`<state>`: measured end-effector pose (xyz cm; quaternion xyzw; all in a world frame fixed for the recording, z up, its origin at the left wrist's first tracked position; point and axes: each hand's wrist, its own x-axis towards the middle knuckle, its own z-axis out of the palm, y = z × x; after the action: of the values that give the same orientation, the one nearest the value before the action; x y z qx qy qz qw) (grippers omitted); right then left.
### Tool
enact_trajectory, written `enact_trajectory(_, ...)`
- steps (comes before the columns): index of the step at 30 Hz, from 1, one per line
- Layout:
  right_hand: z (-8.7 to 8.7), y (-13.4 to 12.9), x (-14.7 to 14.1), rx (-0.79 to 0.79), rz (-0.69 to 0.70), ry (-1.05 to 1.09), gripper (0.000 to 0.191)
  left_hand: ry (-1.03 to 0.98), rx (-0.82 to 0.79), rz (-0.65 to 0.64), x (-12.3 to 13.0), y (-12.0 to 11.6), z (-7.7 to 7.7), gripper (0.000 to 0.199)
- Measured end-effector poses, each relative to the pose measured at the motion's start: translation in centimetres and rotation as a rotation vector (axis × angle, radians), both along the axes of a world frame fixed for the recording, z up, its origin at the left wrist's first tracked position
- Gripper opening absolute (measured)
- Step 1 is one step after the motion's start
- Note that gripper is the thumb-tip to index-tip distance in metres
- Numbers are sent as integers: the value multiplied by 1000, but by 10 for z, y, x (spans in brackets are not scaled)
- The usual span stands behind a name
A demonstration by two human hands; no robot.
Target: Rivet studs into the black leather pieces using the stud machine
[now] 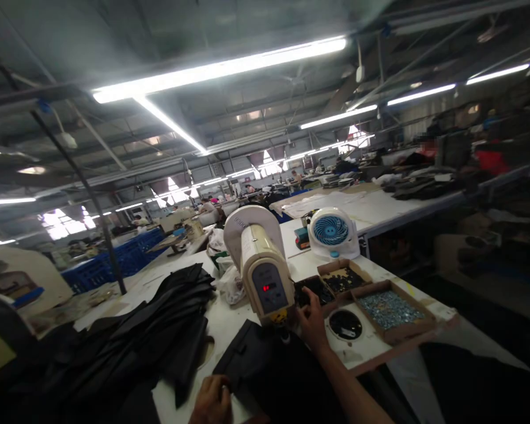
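A cream machine (265,259) with a red lit display stands on the white table. Black fabric (278,368) lies under its head and runs toward me. My left hand (212,399) is at the fabric's left edge, its fingers bent and closed on that edge. Beside the machine's lower right side is my right hand (311,318), its fingers curled; whatever it may hold is too small and dark to tell. Close by that hand are a box of dark pieces (320,288) and a round dish (345,324) with dark contents.
A pile of black fabric (159,330) covers the left side. To the right stand a tray of silvery pieces (391,309), a box of small dark parts (343,279) and a white fan (333,232). Blue crates (123,253), other tables and people are farther back.
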<state>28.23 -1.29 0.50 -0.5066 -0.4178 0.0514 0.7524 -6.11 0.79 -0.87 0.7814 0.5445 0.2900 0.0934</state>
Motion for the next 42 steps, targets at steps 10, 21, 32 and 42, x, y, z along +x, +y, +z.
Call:
enact_trajectory(10,-3,-60,7,-211,82,189,61,-4,57,60,9,-23,15,26)
enact_trajectory(21,-5,-95,-24,-578,-5,-317,52,-22,122,142,9,-32,15,21)
enact_trajectory(32,-8,-100,-17,-479,123,-334,46,-39,141,129,9,-35,15,22)
enact_trajectory(42,-6,-94,-6,-369,315,-59,55,-38,122,156,12,-38,19,23)
